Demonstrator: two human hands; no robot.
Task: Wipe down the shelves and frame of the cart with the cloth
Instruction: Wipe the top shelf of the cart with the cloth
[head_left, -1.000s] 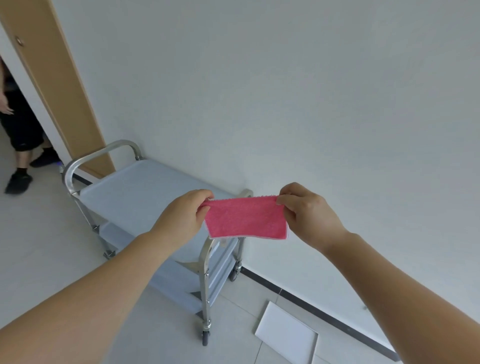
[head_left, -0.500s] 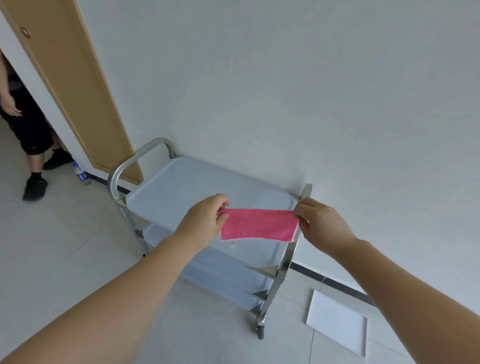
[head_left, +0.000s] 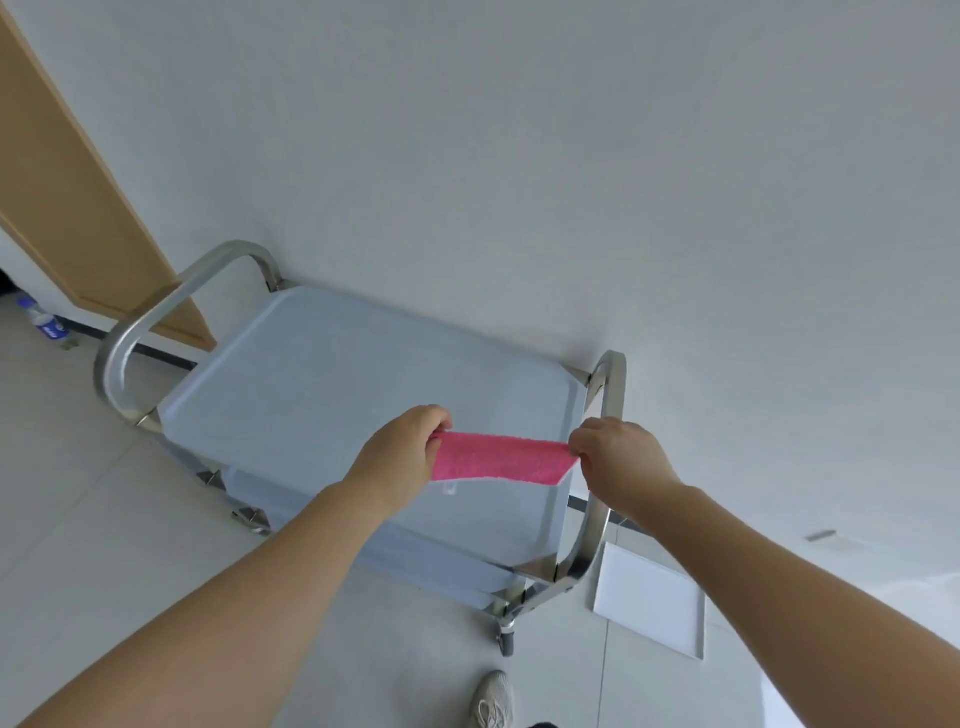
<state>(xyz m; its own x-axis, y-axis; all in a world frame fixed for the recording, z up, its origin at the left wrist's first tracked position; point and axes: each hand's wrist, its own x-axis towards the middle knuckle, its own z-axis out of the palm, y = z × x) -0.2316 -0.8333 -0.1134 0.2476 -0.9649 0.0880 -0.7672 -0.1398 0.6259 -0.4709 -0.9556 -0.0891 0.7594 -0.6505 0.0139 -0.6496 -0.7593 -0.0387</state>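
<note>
We hold a bright pink terry cloth with a thin white edge (head_left: 501, 464) stretched flat between our two hands, in the air above the near right part of the top shelf of a pale grey-blue cart with a brushed steel tube frame (head_left: 332, 395). Our left hand (head_left: 400, 457) pinches the cloth's left end, fingers curled down over the edge; the thumb is hidden beneath, so we cannot tell how it lies. Our right hand (head_left: 618, 462) pinches the right end, fingers bunched together and curled around the corner. We cannot tell whether the cloth touches the shelf; it appears to hang just over it.

The cart stands against a plain white wall (head_left: 519, 156), with a curved steel handle loop at its left end (head_left: 150, 332) and another at its right end (head_left: 597, 467), just beside our right hand. A lower shelf shows under the top one, and a small grey caster (head_left: 505, 642) sits under the near right leg.

On the pale tiled floor, a flat white square panel (head_left: 649, 603) lies to the right of the cart. A light wooden door (head_left: 67, 208) stands at the left, with a small plastic water bottle with a blue label (head_left: 41, 319) near its foot. One light grey sneaker (head_left: 491, 699) shows at the bottom edge
</note>
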